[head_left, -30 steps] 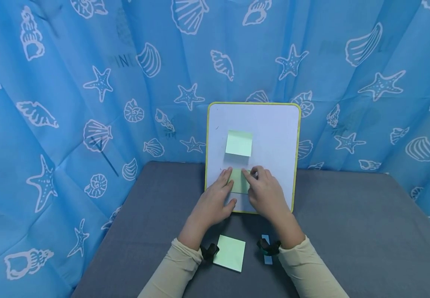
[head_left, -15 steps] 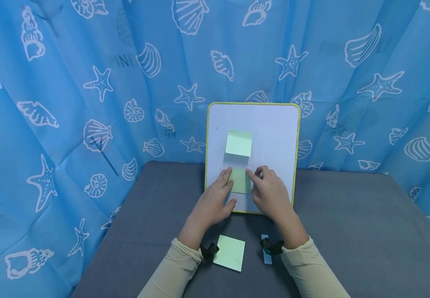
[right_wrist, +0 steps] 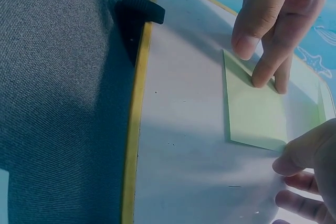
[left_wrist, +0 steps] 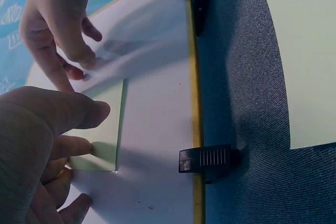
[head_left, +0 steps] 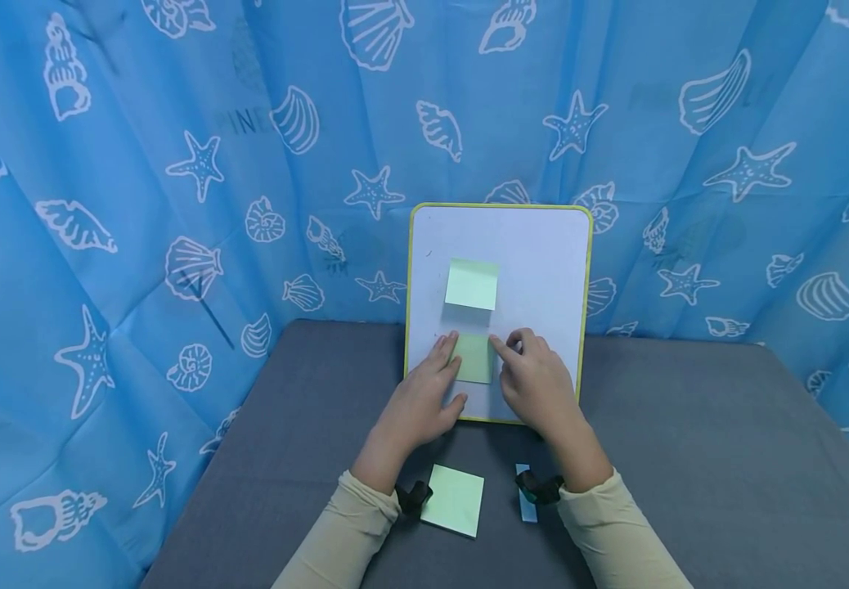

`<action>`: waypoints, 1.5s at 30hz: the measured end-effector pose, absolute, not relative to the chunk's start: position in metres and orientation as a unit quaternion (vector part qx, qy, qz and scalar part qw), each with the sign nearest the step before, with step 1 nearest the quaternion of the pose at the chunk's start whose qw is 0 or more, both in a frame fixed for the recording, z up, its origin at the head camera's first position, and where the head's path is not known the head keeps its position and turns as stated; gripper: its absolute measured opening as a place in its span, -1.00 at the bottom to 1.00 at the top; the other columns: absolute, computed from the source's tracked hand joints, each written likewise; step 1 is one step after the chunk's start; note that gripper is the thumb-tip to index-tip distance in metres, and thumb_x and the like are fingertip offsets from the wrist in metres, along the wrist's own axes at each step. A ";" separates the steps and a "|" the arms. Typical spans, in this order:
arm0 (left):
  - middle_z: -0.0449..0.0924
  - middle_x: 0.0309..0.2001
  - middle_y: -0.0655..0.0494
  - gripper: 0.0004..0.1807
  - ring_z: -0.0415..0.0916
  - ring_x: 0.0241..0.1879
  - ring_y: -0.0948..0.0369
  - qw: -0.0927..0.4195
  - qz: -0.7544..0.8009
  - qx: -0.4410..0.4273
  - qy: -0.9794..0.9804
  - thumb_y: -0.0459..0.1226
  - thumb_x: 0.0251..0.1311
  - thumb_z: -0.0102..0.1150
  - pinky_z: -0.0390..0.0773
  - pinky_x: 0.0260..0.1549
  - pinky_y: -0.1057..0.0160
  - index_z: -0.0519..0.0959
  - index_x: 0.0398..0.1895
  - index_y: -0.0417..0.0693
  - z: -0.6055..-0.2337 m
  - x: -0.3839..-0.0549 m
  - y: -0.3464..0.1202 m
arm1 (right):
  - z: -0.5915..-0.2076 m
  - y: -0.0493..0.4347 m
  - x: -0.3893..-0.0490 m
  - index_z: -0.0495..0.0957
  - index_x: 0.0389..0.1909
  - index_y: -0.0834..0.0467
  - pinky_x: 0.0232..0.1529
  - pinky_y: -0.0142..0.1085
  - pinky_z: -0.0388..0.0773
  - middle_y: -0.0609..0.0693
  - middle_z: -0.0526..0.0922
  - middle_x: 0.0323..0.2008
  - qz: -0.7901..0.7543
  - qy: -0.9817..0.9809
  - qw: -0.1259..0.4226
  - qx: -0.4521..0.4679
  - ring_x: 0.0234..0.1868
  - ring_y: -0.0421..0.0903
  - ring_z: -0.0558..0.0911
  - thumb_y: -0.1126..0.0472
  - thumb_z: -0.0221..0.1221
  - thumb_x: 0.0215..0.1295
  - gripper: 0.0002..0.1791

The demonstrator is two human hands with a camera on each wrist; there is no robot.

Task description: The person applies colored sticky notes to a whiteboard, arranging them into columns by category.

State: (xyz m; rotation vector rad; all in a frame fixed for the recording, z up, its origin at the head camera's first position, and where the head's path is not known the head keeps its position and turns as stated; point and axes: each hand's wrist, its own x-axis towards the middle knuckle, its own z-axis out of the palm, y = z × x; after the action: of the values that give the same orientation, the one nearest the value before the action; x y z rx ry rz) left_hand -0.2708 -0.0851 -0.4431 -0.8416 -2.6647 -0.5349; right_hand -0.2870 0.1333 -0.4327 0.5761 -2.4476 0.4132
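Note:
A white board [head_left: 542, 245] with a yellow rim leans against the curtain. On its lower part lies a pale green sticky note [head_left: 476, 360]. My left hand [head_left: 419, 402] rests its fingertips on the note's left side, thumb held away. At the note's upper right corner is the index fingertip of my right hand [head_left: 540, 384], its other fingers bent; the right wrist view shows the thumb and index finger by that corner, not gripping it. Higher on the board hangs another sticky note [head_left: 472, 284], its lower edge lifted and casting a shadow.
On the grey table [head_left: 307, 442] lie a pad of green sticky notes [head_left: 454, 501] and a blue strip [head_left: 527, 511], partly hidden by the right wrist strap. Black clips [left_wrist: 207, 159] sit on the board's lower edge. A blue shell-patterned curtain [head_left: 351, 98] hangs behind.
My right hand has slid slightly to the right, its index fingertip moving along the lower note's top edge to the corner. My left hand has stayed on the note.

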 end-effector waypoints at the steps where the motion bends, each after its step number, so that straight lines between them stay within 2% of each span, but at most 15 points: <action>1: 0.03 0.71 -0.12 -0.34 0.00 0.70 -0.02 0.147 -0.185 -0.292 -0.927 -0.15 0.47 0.29 0.25 0.61 0.00 0.43 0.49 -0.33 -0.443 -0.271 -0.085 | -0.433 0.133 -0.287 0.68 0.31 0.12 -0.38 -0.08 0.59 0.23 0.65 -0.05 0.155 -0.919 0.291 0.216 -0.28 0.10 0.58 0.36 0.20 0.39 -0.52; 45: -0.03 0.72 -0.07 -0.33 -0.05 0.71 0.01 0.138 -0.178 -0.289 -0.931 -0.13 0.47 0.29 0.22 0.62 0.02 0.41 0.51 -0.31 -0.444 -0.271 -0.085 | -0.432 0.133 -0.286 0.68 0.32 0.12 -0.39 -0.11 0.58 0.23 0.65 -0.02 0.152 -0.921 0.289 0.211 -0.29 0.09 0.57 0.34 0.25 0.37 -0.51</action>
State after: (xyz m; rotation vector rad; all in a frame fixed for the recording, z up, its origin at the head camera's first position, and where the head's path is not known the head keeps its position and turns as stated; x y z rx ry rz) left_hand -0.2711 -0.0848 -0.4440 -0.8348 -2.6908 -0.5145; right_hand -0.2859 0.1325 -0.4323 0.5644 -2.4584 0.4049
